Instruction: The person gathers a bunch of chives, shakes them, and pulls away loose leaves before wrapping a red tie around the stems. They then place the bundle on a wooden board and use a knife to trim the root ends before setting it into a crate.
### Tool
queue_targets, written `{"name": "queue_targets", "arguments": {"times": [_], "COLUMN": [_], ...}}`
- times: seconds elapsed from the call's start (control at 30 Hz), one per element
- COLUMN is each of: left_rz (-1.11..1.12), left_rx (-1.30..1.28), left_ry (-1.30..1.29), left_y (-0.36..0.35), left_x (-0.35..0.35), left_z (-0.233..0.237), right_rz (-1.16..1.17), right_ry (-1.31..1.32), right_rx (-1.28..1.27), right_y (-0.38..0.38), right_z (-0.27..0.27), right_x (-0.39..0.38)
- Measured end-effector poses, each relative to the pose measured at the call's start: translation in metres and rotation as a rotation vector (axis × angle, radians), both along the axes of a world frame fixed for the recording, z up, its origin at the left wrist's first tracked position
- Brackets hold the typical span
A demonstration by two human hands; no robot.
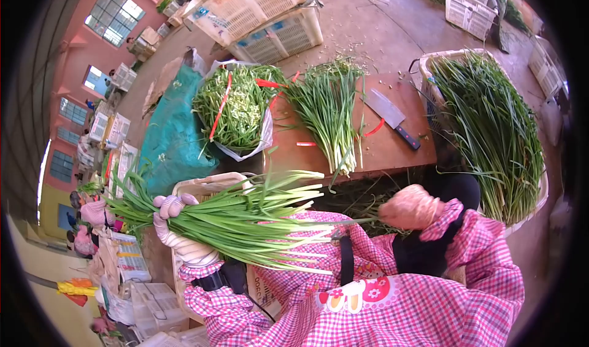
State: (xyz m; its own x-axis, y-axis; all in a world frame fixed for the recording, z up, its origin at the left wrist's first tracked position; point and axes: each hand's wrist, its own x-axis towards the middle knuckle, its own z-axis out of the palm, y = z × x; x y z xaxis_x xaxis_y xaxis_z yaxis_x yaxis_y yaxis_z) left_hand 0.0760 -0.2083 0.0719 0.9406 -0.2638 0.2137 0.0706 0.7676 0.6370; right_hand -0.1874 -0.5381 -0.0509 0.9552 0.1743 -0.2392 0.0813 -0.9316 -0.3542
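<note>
My left hand (178, 230), in a white glove, grips a thick bundle of green chive stalks (245, 218) that lies across my lap, leafy tips to the left. My right hand (410, 207), gloved and blurred, is closed at the bundle's right end, with thin stalks running to it. I wear a pink checked apron (380, 285). A loose pile of chives (328, 111) lies on the wooden table (392, 148) ahead, next to a cleaver (391, 116).
A white bag of trimmed greens (239, 105) sits at the table's left. A crate (537, 197) heaped with long chives stands at the right. White plastic crates (264, 16) are stacked behind. A teal sack (175, 132) lies at left. Red ties lie on the table.
</note>
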Motion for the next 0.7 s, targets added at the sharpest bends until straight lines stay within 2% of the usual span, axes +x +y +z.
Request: {"name": "queue_targets", "arguments": {"times": [0.03, 0.1, 0.17, 0.2, 0.3, 0.37, 0.43, 0.5, 0.57, 0.63, 0.7], "left_rz": [0.007, -0.041, -0.085, -0.139, -0.227, -0.211, -0.201, -0.317, -0.42, -0.524, -0.601], "left_rx": [-0.003, -0.051, -0.055, -0.06, -0.061, -0.053, -0.038, -0.001, 0.034, 0.059, 0.228], "left_ry": [-0.006, 0.01, -0.034, -0.07, -0.136, -0.14, -0.15, -0.128, -0.104, -0.058, 0.117], "left_y": [0.003, 0.005, 0.008, 0.008, -0.016, -0.023, -0.025, -0.033, -0.052, -0.075, -0.093], "left_x": [0.0, 0.003, 0.005, 0.005, -0.003, -0.008, -0.013, -0.021, -0.033, -0.048, -0.06], "left_z": [0.002, 0.007, 0.013, 0.016, 0.029, 0.036, 0.047, 0.052, 0.057, 0.061, 0.067], "right_rz": [0.02, 0.024, -0.15, -0.183, -0.257, -0.243, -0.237, -0.187, -0.18, -0.079, 0.019], "right_ry": [0.155, 0.515, 0.058, -0.091, -0.314, -0.304, -0.484, -0.678, -0.607, -0.385, -0.323], "right_rx": [-0.192, -0.449, -0.325, -0.212, 0.016, 0.174, 0.413, 0.535, 0.759, 1.215, 1.201], "right_y": [-0.02, -0.049, -0.041, -0.039, -0.028, -0.018, 0.005, 0.016, 0.022, 0.041, 0.057], "right_z": [-0.018, -0.023, 0.024, 0.04, 0.049, 0.044, 0.046, 0.048, 0.044, 0.031, 0.039], "right_x": [-0.011, -0.026, -0.026, -0.02, 0.009, 0.026, 0.036, 0.046, 0.06, 0.071, 0.073]}}
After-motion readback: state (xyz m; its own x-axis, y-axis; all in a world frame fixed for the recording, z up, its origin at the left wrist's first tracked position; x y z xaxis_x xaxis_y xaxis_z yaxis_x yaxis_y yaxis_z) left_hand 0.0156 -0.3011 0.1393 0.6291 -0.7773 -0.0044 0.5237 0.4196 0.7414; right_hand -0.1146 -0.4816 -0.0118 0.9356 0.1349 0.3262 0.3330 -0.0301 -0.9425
